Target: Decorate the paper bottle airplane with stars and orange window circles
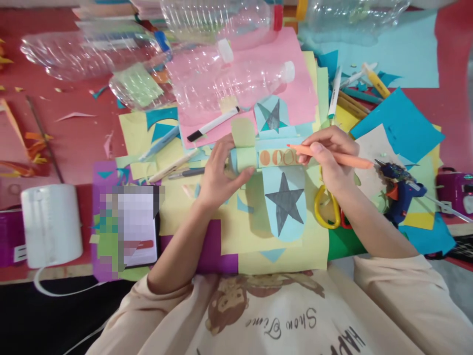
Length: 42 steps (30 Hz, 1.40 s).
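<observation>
My right hand (pixel 334 158) is closed round an orange felt-tip pen (pixel 342 159), its tip at a pale strip (pixel 284 157) with a row of orange circles. Some circles are coloured in, others partly or only outlined. The strip lies across a paper craft (pixel 246 157) in pale green and light blue, which looks rolled. My left hand (pixel 220 172) grips the craft's left end, thumb below and fingers above. Two light-blue flaps stick out from it: the near one bears a dark grey star (pixel 284 203), the far one a grey and green star (pixel 272 117).
Yellow-handled scissors (pixel 327 209) lie under my right forearm, beside a blue glue gun (pixel 402 197). Several clear plastic bottles (pixel 236 81) lie at the back. A white marker (pixel 213 123), paper scraps, a phone (pixel 138 227) and a white box-shaped device (pixel 50 224) are around.
</observation>
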Available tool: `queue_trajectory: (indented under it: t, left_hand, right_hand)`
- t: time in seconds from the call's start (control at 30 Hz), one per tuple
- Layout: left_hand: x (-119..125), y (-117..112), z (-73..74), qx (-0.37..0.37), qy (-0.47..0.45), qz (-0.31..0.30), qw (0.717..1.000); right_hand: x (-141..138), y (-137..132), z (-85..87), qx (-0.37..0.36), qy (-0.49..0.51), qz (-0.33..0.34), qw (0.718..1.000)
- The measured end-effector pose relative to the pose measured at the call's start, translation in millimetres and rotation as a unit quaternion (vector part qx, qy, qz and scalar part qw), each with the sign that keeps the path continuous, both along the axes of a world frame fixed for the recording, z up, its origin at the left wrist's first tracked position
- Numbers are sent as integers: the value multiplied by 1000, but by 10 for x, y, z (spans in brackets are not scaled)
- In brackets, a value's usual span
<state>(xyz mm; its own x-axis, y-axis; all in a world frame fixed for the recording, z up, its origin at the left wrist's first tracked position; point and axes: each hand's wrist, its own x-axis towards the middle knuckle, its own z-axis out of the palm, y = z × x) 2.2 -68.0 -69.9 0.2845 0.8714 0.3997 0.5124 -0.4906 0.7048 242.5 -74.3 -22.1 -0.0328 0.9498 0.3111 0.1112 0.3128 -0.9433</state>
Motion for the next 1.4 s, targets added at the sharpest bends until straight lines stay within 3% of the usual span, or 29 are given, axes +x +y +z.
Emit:
queue_trajectory:
  t: [0.23,0.33,0.77,1.4]
  left_hand:
    - [145,-2,150,-83,14,38,996]
    - [161,-9,148,-93,18,46,994]
    - [78,-13,4,-21,73,30,997]
    - [64,-8,-21,-14,87,32,996]
  right_hand:
    - [-5,220,115,-49,-35,2,998]
    - [-54,249,160,-57,-41,23,997]
    - [-101,235,-4,-24,-85,-8,996]
    - [-130,225,75,-55,-89,38,994]
